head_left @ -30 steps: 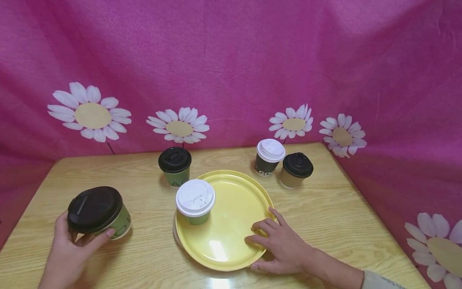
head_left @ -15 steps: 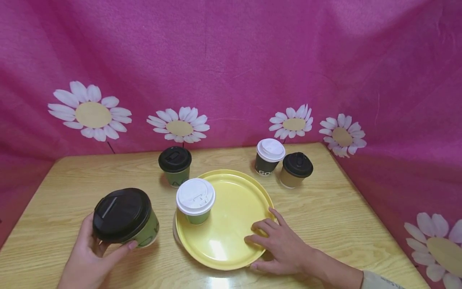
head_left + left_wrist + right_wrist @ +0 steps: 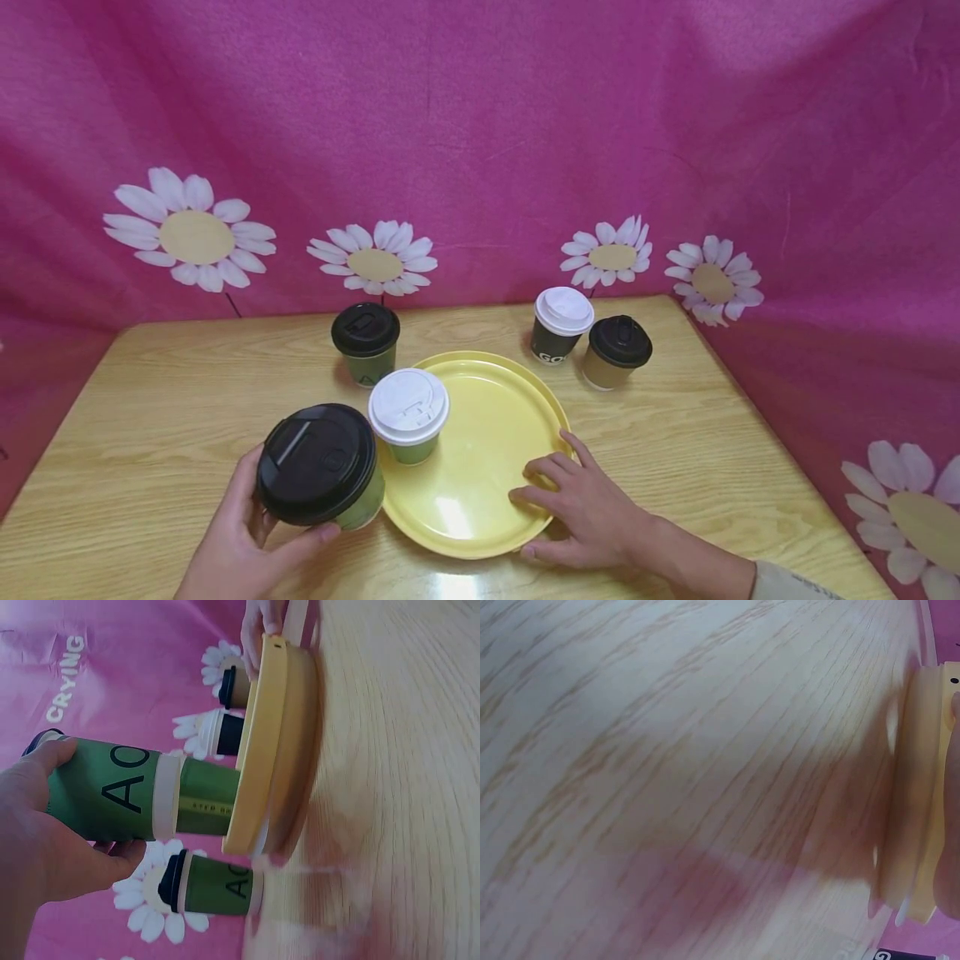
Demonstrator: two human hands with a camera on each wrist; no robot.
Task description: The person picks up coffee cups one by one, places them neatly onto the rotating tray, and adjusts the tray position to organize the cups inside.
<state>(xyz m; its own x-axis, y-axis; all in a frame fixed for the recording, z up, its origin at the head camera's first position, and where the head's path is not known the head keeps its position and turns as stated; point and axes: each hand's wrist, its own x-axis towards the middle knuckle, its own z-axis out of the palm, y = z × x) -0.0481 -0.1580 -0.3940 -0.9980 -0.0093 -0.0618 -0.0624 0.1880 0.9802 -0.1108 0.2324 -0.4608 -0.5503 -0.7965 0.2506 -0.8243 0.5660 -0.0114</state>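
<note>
My left hand grips a green paper cup with a black lid, its thumb and fingers round the side. This cup is upright at the near left rim of a round yellow tray; the head view does not show whether it touches the tray. On the tray's left side stands a green cup with a white lid. My right hand holds the tray's right rim, thumb at the outer edge and bent fingers reaching over the inside. The right wrist view shows part of that hand against the tray's side.
Behind the tray's left side stands a green cup with a black lid. At the back right are a black cup with a white lid and a brown cup with a black lid. A pink flowered cloth hangs behind the wooden table.
My left hand has carried the black-lidded green cup rightward, from the table's left side to the tray's near left rim. The right hand and the other cups stay where they were.
</note>
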